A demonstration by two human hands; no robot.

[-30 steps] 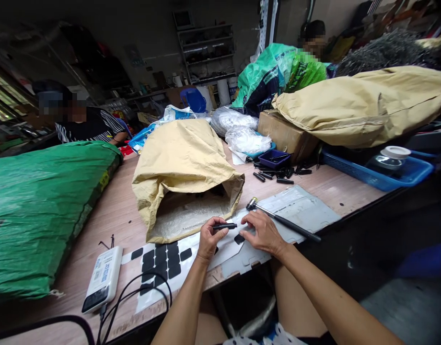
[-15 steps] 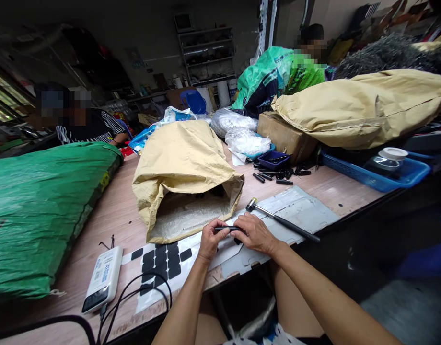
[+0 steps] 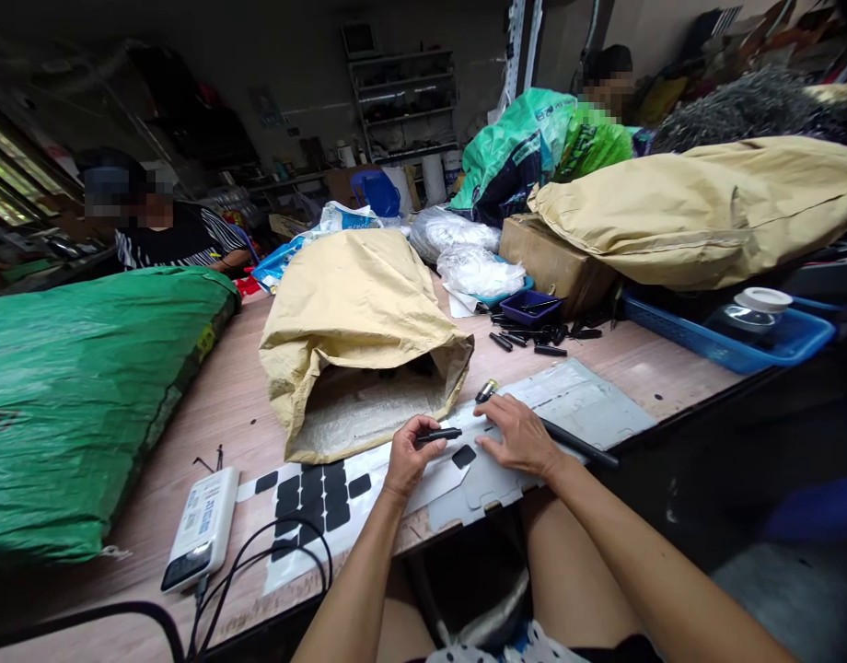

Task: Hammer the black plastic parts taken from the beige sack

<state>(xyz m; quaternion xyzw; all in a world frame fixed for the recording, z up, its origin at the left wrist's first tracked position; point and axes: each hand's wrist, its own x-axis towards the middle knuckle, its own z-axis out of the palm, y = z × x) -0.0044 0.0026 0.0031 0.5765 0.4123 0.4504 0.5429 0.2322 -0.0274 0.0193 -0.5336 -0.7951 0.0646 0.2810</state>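
Note:
My left hand (image 3: 410, 456) is closed on a slim black pen-like tube (image 3: 440, 435), its stepped end pointing right. Fingers apart and curved, my right hand (image 3: 516, 435) hovers at a hammer (image 3: 581, 445) with a black handle and a yellowish tip; the hand hides the middle of its shaft. I cannot tell whether the fingers touch it. Between my hands, a rounded black square pad (image 3: 463, 456) lies on the grey sheet (image 3: 589, 396). Left of my left hand, several similar pads sit on a white backing sheet (image 3: 280, 578).
A tan sack (image 3: 354, 295) opens toward me. Black tubes (image 3: 550, 350) lie by a purple tray (image 3: 530, 307). On the left are a green sack (image 3: 85, 396) and a white power bank (image 3: 201, 529) with cables. A blue basket (image 3: 692, 331) holds a jar. Two people sit beyond.
My right hand has let go of the black tube and moved right to the hammer. The tube stays in my left hand, and the black pad between my hands now shows fully.

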